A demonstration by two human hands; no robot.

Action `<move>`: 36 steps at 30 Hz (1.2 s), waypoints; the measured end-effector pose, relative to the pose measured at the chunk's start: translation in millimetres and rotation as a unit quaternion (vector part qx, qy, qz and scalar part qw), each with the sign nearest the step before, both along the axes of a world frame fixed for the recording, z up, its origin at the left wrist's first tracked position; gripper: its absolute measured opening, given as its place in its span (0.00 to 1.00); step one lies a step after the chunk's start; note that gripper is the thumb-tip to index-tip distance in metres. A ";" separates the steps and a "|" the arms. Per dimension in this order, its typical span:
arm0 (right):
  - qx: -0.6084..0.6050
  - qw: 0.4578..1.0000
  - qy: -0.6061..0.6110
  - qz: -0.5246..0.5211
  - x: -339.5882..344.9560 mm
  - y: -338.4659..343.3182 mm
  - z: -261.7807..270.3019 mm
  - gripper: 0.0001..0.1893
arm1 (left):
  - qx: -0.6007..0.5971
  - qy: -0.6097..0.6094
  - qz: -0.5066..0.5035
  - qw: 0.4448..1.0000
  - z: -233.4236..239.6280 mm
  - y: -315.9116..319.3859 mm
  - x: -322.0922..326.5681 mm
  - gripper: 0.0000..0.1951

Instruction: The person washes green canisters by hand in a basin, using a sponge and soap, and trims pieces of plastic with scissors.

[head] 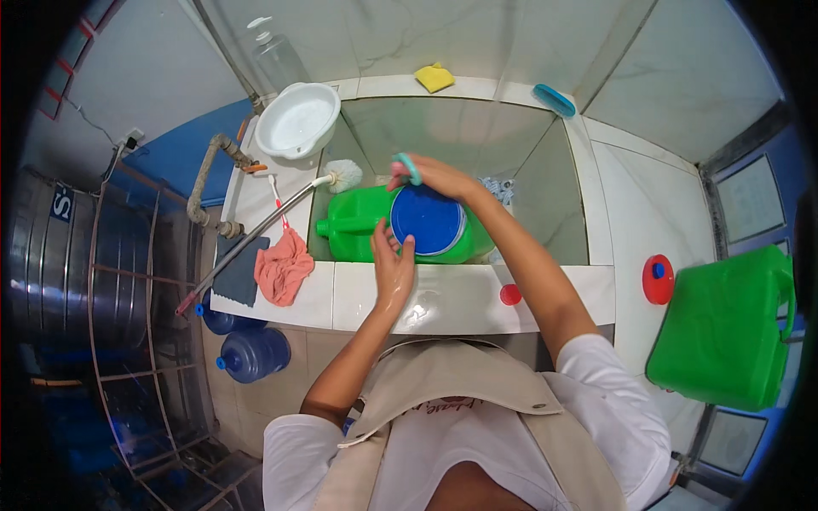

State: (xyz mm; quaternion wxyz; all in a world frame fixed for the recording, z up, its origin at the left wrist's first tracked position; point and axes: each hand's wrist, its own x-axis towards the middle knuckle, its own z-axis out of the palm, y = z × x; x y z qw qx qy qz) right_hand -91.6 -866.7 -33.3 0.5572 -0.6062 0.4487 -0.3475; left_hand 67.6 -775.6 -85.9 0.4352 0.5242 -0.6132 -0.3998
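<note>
A large green plastic jug (356, 239) lies on its side in the tiled basin (569, 211), its spout facing left. Over its right part is a round blue lid (427, 220) with a pale rim. My left hand (393, 265) is wet and grips the lid's lower left edge, the thumb on the rim and the fingers beside it. At the lid's upper edge, my right hand (438, 174) has its fingers through a curved teal handle (409, 168); whatever the handle belongs to is hidden. A blue-and-white cloth (497, 190) lies behind the jug in the basin.
Left are a white basin (299, 120), a long-handled round brush (268, 220) and a coral cloth (285, 267). A yellow cloth (435, 77) and blue brush (554, 100) sit on the back ledge. A red cap (510, 294) lies in front; another green jug (716, 326) stands right.
</note>
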 end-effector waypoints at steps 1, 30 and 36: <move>0.043 0.997 -0.033 0.048 4.7 -14.7 -4.2 0.23 | -0.060 -0.102 -0.008 0.993 2.2 -1.2 3.6 0.26; -0.019 0.980 0.196 -0.034 5.2 10.7 10.5 0.23 | 0.201 -0.053 -0.091 0.974 22.1 -44.2 16.1 0.23; 0.096 0.979 0.031 0.177 11.0 -31.2 3.2 0.23 | 0.300 0.119 -0.048 0.945 52.4 -28.5 9.1 0.22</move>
